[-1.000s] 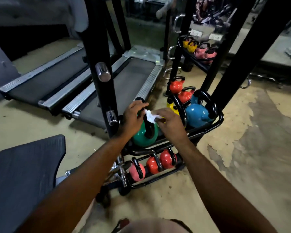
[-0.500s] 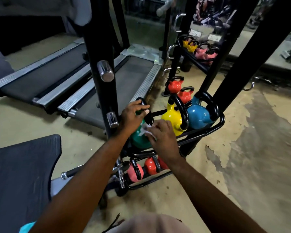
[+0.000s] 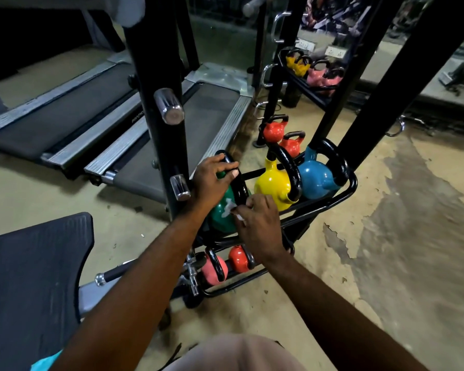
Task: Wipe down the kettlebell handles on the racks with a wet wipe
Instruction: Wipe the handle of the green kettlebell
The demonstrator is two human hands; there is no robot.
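- Worn, patchy concrete floor (image 3: 386,236) of a gym, with two treadmills (image 3: 172,140) lying side by side at the back left.
- A black rack (image 3: 330,202) stands in the middle, and its upper shelf holds three kettlebells in a row: green (image 3: 221,218), yellow (image 3: 271,186) and blue (image 3: 315,180), each with a black handle.
- The left hand (image 3: 212,180) grips the top of the green bell's handle (image 3: 239,183), fingers curled over it and the thumb across the front.
- The right hand (image 3: 257,220) pinches a crumpled white wipe (image 3: 229,207) in its fingertips.
- The wipe lies against the green bell at the foot of the handle, just below the left hand.
- The yellow bell sits just right of the right hand, touching the blue one.
- On the lower shelf, a pink bell (image 3: 210,271) and a red bell (image 3: 237,259) sit side by side, partly hidden by the right wrist.
- A dark padded bench (image 3: 30,269) fills the lower left corner.
- A mirror (image 3: 332,36) behind shows more bells.
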